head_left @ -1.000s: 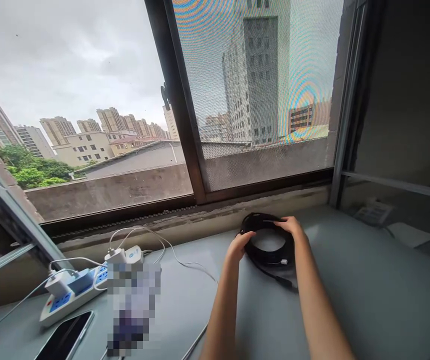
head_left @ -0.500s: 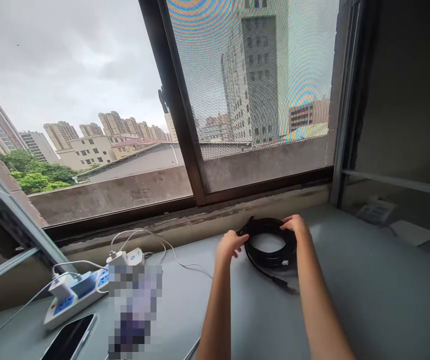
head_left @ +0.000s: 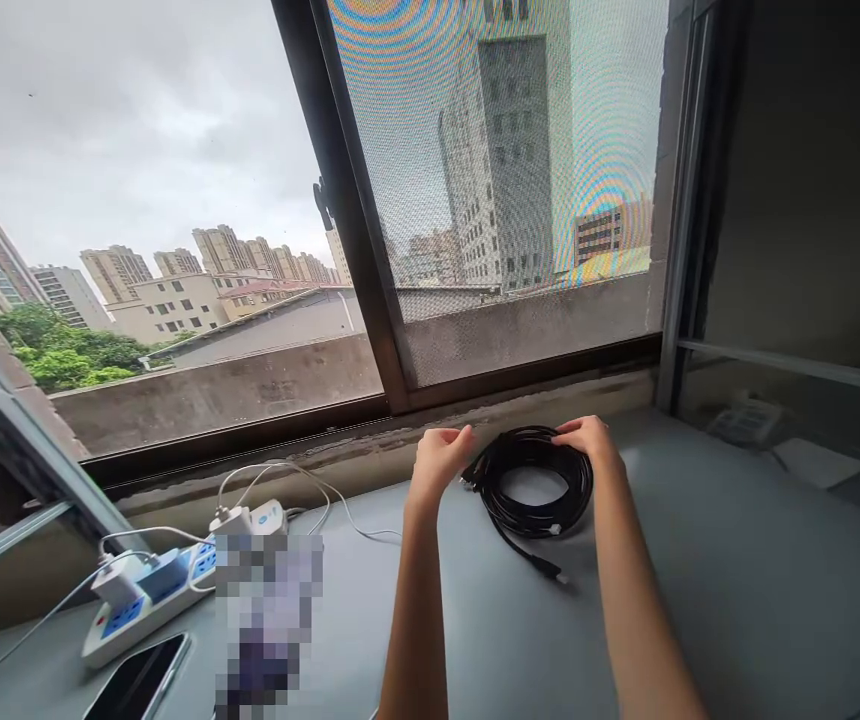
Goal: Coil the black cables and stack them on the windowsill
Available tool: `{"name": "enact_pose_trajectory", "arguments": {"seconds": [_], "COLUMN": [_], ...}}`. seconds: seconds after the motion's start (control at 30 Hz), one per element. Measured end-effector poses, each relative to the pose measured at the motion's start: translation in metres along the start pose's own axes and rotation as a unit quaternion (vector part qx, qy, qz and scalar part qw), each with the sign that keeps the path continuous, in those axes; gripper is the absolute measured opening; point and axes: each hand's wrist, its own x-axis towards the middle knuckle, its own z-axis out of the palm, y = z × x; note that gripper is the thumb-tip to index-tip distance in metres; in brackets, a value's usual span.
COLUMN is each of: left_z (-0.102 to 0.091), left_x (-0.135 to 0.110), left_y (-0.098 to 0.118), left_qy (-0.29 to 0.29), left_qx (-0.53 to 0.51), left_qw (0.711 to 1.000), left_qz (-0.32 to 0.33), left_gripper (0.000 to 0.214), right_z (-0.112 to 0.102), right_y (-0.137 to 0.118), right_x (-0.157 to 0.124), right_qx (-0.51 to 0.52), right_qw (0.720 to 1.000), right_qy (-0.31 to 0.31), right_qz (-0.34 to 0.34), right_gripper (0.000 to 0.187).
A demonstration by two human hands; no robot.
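Note:
A coil of black cable (head_left: 536,518) lies on the grey tabletop, wound in several loops. One dark plug (head_left: 546,570) sticks out at its near side, and a small white tie or connector (head_left: 554,530) shows on the front loops. My right hand (head_left: 587,440) grips the coil's upper right edge, thumb on the loops; its other fingers are mostly hidden. Just left of the coil, my left hand (head_left: 439,462) is raised with the thumb stretched out and nothing visible in it. Another cable end (head_left: 467,484) lies close beside this hand.
At the left are a white power strip (head_left: 119,635) with chargers and white cords, a phone (head_left: 137,680) and a pixelated patch. A window (head_left: 392,390) rises behind the table. Behind the glass panel at right are a pale box-like object (head_left: 746,418) and a white sheet (head_left: 820,462).
My left hand has let go of the coil's left edge and moved up and left. My right hand stays at the upper right edge. The coil has tilted and shifted slightly left.

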Motion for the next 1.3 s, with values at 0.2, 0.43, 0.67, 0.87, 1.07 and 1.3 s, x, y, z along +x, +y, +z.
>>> {"name": "enact_pose_trajectory", "arguments": {"seconds": [0.2,0.43,0.67,0.87,1.07,1.3], "left_z": [0.012,0.046,0.071,0.061,0.046,0.020], "left_x": [-0.006,-0.009,-0.010,-0.008,-0.011,-0.009], "left_y": [0.008,-0.003,-0.012,-0.005,0.004,0.008], "left_qy": [-0.049,-0.072,-0.094,-0.119,-0.130,-0.091], "left_qx": [0.074,0.125,0.089,0.013,-0.062,-0.080], "left_qw": [0.993,0.987,0.991,0.993,0.989,0.991], "left_qz": [0.074,0.064,0.045,-0.005,-0.043,-0.051], "left_gripper": [0.029,0.026,0.037,0.038,0.021,0.023], "right_z": [0.006,0.005,-0.012,-0.010,-0.005,-0.010], "right_y": [0.002,-0.004,-0.037,-0.062,-0.070,-0.057], "right_x": [0.002,-0.006,-0.036,-0.059,-0.063,-0.052], "right_qx": [0.006,0.100,0.228,0.254,0.249,0.230], "right_qw": [0.999,0.990,0.954,0.918,0.926,0.951], "right_qy": [-0.039,-0.105,-0.162,-0.246,-0.214,-0.153], "right_qz": [0.035,0.001,-0.109,-0.182,-0.187,-0.141], "right_gripper": [0.026,0.027,0.035,0.034,0.029,0.024]}}
